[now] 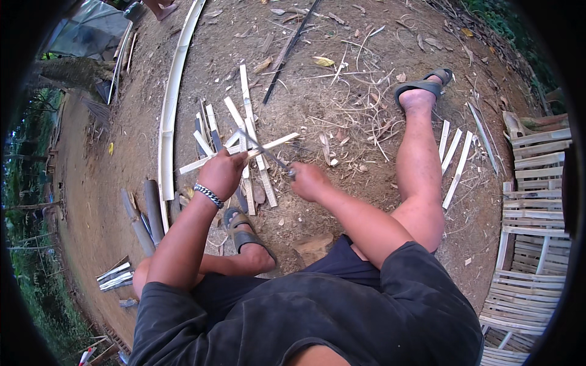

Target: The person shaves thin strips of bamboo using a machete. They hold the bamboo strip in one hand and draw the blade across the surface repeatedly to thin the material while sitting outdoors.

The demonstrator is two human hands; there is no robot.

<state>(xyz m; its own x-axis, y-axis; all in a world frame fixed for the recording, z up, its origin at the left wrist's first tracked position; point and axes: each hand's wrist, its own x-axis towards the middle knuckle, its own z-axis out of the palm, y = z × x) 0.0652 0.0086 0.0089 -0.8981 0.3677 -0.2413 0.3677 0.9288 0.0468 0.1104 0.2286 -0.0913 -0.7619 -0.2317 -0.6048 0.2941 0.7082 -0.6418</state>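
Observation:
My left hand (223,174), with a chain bracelet at the wrist, is closed around a pale bamboo strip (278,142). The strip slants across in front of me, one end past each side of the hand. In my right hand (310,182) is the handle of a knife (271,157). Its thin blade points up and left and crosses over the held strip, just right of my left fingers; whether it touches cannot be told. Beneath them, several cut bamboo strips (245,91) lie loosely crossed on the dirt, some with dark outer skin.
A long split bamboo half (166,131) runs up the left. Farther off lies a dark strip (290,52). Pale strips (456,171) rest beyond my right leg, near a slatted bamboo bench (537,213). Bamboo poles (152,210) lie at left. Another person's foot (163,12) shows at top left.

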